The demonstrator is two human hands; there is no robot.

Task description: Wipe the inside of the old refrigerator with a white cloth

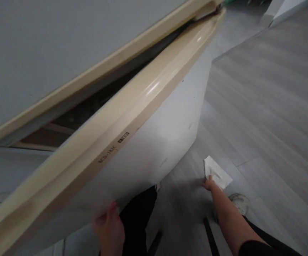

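The refrigerator door (167,117) stands ajar, with a white front, a cream top edge and "BCD-181C" printed on it. My left hand (109,227) is at the door's lower edge as seen here, fingers curled and slightly blurred; whatever they may hold is hidden. Lower right, over the floor, my right hand (209,183) pinches the near corner of a flat white sheet (219,172) that looks like folded cloth or tissue. A dark gap (90,103) between door and cabinet shows a little of the dim interior.
An upper white panel (49,46) with a cream rim sits above the gap. Grey wood-look flooring (271,106) spreads to the right. My dark-clothed leg (138,217) is beside the door, and a light shoe (240,202) is by my right forearm. Dark straps hang at the bottom.
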